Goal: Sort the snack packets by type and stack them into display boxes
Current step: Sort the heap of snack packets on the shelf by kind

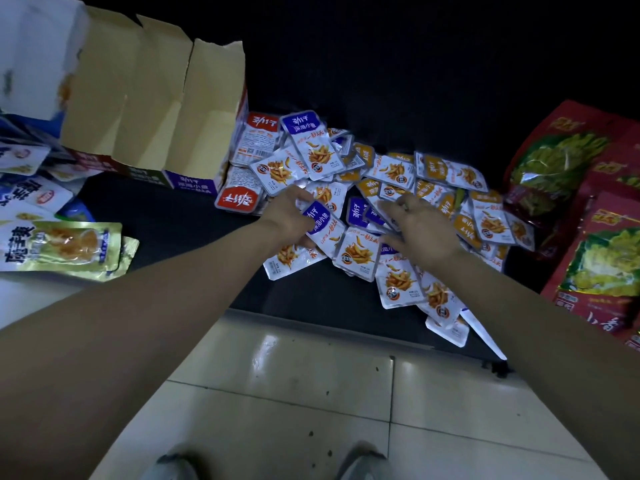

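A heap of small silver snack packets (391, 174) with purple, orange and red tops covers the dark shelf (166, 216). My left hand (287, 216) grips a purple-topped packet (320, 225) at the heap's near left side. My right hand (422, 226) lies on the middle of the heap, fingers spread over orange-topped packets (372, 188). An open display box (152, 109) with torn cardboard flaps stands at the left, with red-topped packets (239, 200) stacked against its right side.
Large red bags of pickled greens (595, 237) are piled at the right. Gold and white snack bags (62, 247) lie at the left. The shelf's front edge runs just below the heap, with tiled floor (311, 393) and my shoes beneath.
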`<action>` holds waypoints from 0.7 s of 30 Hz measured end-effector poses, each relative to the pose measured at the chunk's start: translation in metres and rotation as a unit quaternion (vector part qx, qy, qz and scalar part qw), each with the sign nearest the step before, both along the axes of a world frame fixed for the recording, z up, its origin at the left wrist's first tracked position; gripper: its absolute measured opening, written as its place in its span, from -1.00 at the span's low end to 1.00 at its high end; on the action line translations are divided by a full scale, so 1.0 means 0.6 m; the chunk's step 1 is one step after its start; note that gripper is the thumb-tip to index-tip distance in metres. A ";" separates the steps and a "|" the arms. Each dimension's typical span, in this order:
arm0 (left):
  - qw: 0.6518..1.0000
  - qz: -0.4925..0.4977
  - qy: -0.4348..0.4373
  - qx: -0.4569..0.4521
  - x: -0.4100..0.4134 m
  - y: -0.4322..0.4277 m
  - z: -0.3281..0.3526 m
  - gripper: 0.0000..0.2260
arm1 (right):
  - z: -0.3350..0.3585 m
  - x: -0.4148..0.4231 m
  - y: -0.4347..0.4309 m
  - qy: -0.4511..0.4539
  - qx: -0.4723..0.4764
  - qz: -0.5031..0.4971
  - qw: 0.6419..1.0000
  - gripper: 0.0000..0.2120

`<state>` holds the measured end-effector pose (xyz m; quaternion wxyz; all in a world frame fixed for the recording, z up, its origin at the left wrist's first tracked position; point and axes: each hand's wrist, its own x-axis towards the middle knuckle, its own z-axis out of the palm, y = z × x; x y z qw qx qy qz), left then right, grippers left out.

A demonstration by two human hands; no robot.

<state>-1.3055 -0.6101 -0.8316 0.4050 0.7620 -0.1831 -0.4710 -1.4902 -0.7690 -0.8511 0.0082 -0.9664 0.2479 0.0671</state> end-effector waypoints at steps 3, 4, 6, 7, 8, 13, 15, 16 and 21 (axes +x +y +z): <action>1.000 -0.003 -0.009 -0.005 0.002 -0.001 -0.002 -0.61 | 0.003 0.016 0.004 0.050 -0.055 0.019 0.997 -0.47; 1.000 -0.004 -0.015 -0.005 0.003 -0.002 -0.004 -0.64 | 0.003 0.018 0.005 0.054 -0.069 0.022 0.996 -0.49; 1.000 -0.003 -0.029 -0.010 0.004 -0.005 -0.003 -0.74 | 0.005 0.016 0.008 0.032 -0.081 0.026 0.996 -0.53; 0.999 0.000 -0.035 -0.011 0.003 -0.007 -0.002 -0.81 | 0.006 0.012 0.011 0.005 -0.082 0.031 0.996 -0.56; 0.999 0.010 -0.034 -0.009 0.002 -0.010 0.001 -0.87 | 0.007 0.007 0.016 -0.032 -0.080 0.043 0.995 -0.58; 0.995 0.057 0.080 -0.013 -0.012 -0.019 0.017 -0.66 | 0.013 -0.011 0.069 -0.170 -0.052 0.117 0.977 -0.63; 0.996 0.026 0.086 0.004 -0.019 -0.020 0.016 -0.60 | 0.014 -0.009 0.085 -0.178 -0.007 0.118 0.977 -0.59; 0.995 0.016 0.093 0.010 -0.023 -0.019 0.016 -0.65 | 0.012 -0.009 0.089 -0.174 0.017 0.124 0.977 -0.58; 0.998 0.006 0.051 0.022 -0.028 -0.014 0.024 -0.81 | 0.012 -0.021 0.096 -0.097 0.127 0.112 0.981 -0.49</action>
